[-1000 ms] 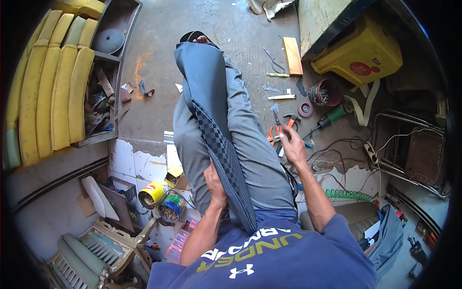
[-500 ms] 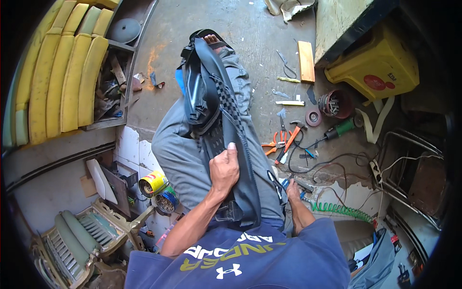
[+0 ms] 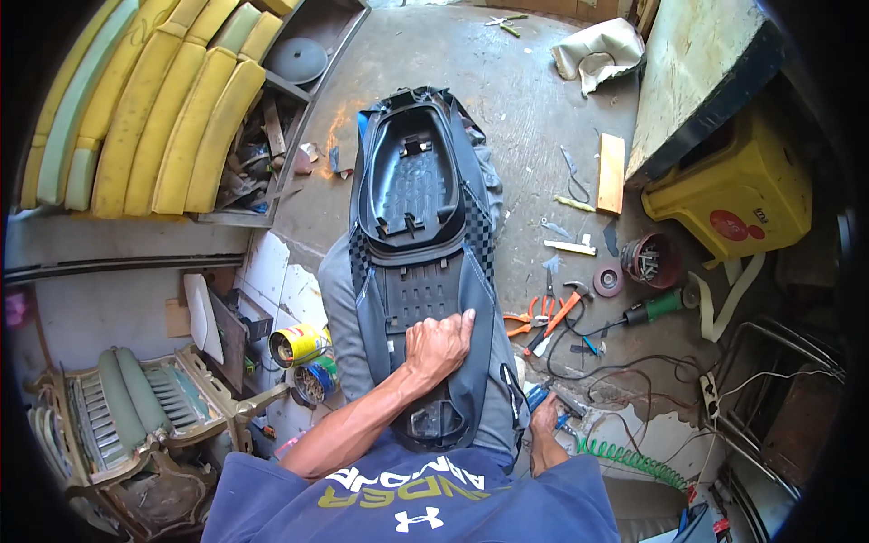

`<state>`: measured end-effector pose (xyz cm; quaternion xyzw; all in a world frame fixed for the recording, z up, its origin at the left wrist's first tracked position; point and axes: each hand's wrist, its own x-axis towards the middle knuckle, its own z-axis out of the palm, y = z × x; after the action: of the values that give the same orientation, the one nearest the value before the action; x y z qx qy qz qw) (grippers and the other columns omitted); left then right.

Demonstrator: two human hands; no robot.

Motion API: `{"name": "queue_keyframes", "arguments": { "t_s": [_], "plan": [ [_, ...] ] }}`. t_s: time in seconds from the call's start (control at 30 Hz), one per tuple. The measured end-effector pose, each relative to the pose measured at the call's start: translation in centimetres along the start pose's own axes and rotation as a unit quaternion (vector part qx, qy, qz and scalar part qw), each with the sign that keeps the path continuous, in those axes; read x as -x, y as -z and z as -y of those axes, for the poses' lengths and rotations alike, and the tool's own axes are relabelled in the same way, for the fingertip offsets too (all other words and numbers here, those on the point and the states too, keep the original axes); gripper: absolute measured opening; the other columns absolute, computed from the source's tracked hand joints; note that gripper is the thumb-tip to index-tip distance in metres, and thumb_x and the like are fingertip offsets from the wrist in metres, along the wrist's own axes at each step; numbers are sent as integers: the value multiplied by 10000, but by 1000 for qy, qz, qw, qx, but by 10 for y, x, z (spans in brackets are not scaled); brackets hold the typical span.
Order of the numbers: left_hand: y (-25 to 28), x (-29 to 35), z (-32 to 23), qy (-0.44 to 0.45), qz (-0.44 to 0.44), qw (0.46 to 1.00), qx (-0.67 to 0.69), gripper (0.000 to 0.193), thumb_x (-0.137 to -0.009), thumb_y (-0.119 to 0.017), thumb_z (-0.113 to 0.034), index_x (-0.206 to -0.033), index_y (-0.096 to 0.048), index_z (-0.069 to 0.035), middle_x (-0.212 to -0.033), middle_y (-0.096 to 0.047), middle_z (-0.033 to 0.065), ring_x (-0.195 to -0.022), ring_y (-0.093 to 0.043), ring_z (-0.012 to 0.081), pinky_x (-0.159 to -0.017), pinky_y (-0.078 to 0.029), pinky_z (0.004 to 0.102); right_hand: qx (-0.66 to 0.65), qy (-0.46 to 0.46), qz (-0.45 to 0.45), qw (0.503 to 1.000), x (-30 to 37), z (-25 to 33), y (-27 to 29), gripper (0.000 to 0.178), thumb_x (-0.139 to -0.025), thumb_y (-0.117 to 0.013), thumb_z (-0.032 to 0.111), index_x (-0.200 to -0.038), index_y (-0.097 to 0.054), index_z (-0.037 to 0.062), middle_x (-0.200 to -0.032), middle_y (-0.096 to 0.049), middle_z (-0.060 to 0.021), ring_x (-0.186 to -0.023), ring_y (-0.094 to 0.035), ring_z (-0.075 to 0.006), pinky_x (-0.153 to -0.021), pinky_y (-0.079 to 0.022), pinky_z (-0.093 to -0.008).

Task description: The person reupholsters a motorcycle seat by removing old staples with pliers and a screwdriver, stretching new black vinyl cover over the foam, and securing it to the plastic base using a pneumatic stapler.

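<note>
A black motorcycle seat [image 3: 421, 294] lies underside up along my thighs, its hollow plastic base facing me. A dark seat cover [image 3: 481, 294] with checkered side panels wraps round its edges. My left hand [image 3: 436, 348] is closed, knuckles against the base, the thumb and fingers pinching the cover's loose right edge. Low beside my right thigh, my right hand [image 3: 545, 418] is closed round a blue air staple gun [image 3: 538, 395]. Part of that grip is hidden.
On the floor to the right are a hammer [image 3: 557, 317], orange-handled pliers [image 3: 534, 319], a green grinder [image 3: 654, 308] and cables. A coiled green hose [image 3: 634, 462] runs near my right arm. Yellow foam pads [image 3: 172, 109] are stacked at left, above tins [image 3: 300, 344] and an ornate chair frame [image 3: 145, 416].
The seat has turned from lying on its side to underside up, its hollow now facing me. My left hand keeps hold of the cover edge; my right hand stays on the staple gun.
</note>
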<state>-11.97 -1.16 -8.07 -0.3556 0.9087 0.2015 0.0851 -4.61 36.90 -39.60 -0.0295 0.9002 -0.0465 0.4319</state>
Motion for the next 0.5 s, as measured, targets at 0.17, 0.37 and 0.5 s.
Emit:
{"name": "queue_keyframes", "arguments": {
  "t_s": [0.17,0.37,0.5],
  "plan": [
    [-6,-2,-2,6,19,999,-29,547,-1052,-503,-432,-722,-715,-51,-658,-657,273,-610,-670,477,-578,-542,575,-135,168,53,975,-24,-29,23,851,-738,-829,167,-1428,-349,34,-1257,-613,-319,-1204,-587,-499,-1007,-492,-518],
    [-14,2,-3,-13,-13,1000,-2,539,-1047,-519,-406,-678,-693,-54,-597,-638,263,-534,-661,452,-505,-519,572,-211,56,5,976,-9,61,199,385,-747,-750,267,-1030,-756,8,-959,-766,-212,-928,-752,-323,-832,-568,-429],
    [-18,3,-4,-19,-15,1000,8,544,-1050,-506,-404,-684,-697,-49,-614,-648,265,-551,-672,451,-528,-526,567,-352,298,-57,886,17,151,326,405,-773,-777,184,-1118,-741,-24,-1018,-781,-159,-929,-749,-197,-839,-584,-378]
  ]
}}
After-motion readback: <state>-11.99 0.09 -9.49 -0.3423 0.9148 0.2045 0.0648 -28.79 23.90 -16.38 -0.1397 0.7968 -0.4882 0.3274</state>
